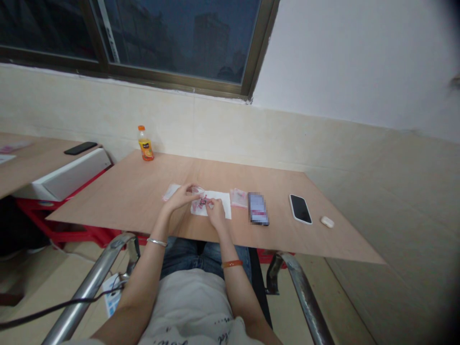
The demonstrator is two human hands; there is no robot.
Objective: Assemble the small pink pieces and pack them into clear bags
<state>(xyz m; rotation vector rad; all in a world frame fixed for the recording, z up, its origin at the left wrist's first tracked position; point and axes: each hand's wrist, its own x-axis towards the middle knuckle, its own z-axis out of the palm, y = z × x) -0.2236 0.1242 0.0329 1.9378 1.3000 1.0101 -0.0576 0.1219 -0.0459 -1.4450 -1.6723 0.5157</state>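
Pale tiled wall (223, 124) is running behind everything, with a dark window (161, 38) filling its upper left. Below, a wooden desk (215, 170) is standing with its far edge along the wall, and another desk (39, 155) is showing at the left, a long white box (74, 175) sitting between the two. The person's left hand (184, 196) and right hand (217, 213) are meeting over the middle of the near edge. Under them a white sheet (224, 203) is lying. An orange-capped bottle (146, 146) is standing upright by the far left corner. One phone (258, 209) is lying right of the sheet, a white-rimmed phone (301, 209) farther right. Clear packets (238, 197) are resting between the sheet and the nearer phone. A little white case (327, 222) is lying toward the right edge. Smallest of all, reddish pieces (202, 201) are clustering on the sheet between the fingertips. Both hands are working close around them, fingers bent; I cannot tell whether either is gripping a piece.
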